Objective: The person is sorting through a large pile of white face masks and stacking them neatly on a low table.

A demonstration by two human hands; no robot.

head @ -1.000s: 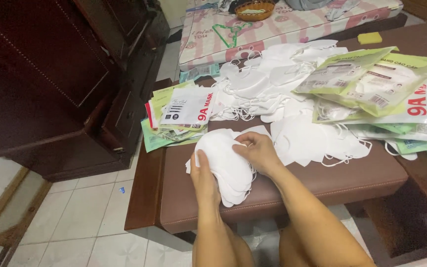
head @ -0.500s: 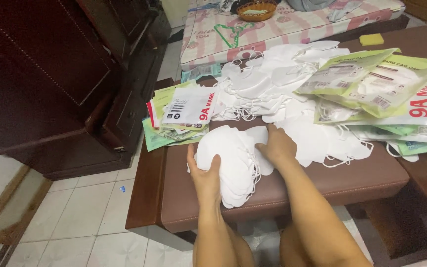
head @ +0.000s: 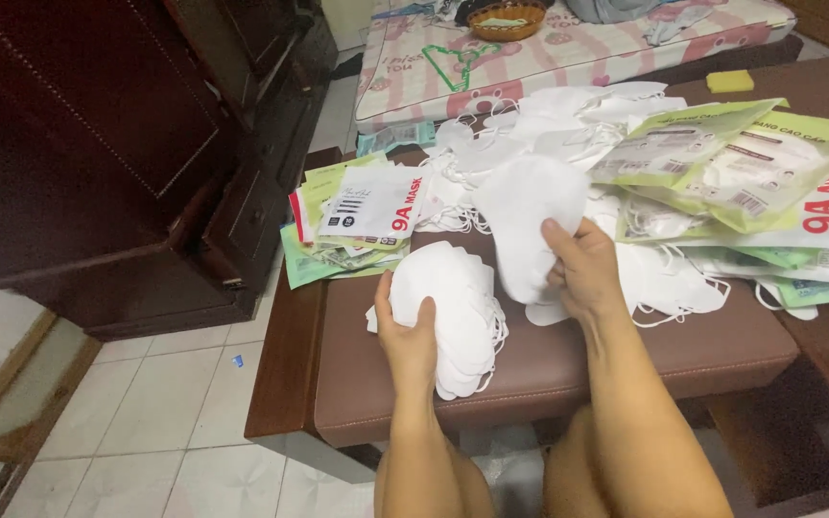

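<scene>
Soft, even indoor light, white masks slightly overexposed, dark cabinet underlit, mild blur and wide-angle edge distortion.

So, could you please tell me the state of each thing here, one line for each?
Left hand: gripping the mask stack.
Right hand: holding one mask, lifted.
Mask stack: fanned, resting on the bench.
Single mask: folded flat, in the air.
Loose masks: heaped, unsorted.
Packets: piled, overlapping.
Basket: upright.
Hanger: lying flat.

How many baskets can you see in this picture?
1. The woven basket sits at the top of the view on the patterned mattress, behind the pile of white masks. Part of it is cut off by the picture's edge, and others may lie outside the view.
</scene>
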